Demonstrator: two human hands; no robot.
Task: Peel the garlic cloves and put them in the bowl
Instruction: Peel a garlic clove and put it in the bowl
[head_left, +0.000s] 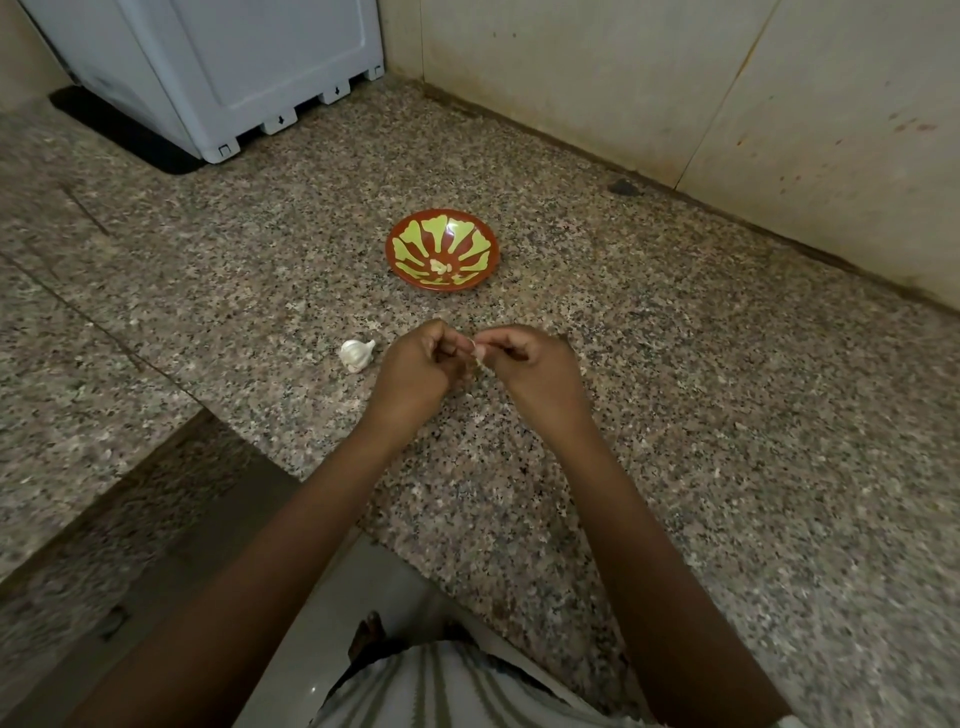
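Note:
A red bowl (442, 249) with a yellow-green pattern stands on the granite counter, with pale peeled cloves (442, 267) at its bottom. In front of it my left hand (421, 364) and my right hand (530, 364) meet fingertip to fingertip above the counter. Between them they pinch a small pale garlic clove (476, 353), mostly hidden by the fingers. A white garlic bulb (356, 355) lies on the counter just left of my left hand.
A white appliance (234, 67) on a black mat stands at the back left. Tiled walls (675, 93) close the counter at the back and right. The counter edge (291, 467) drops to the floor at the lower left.

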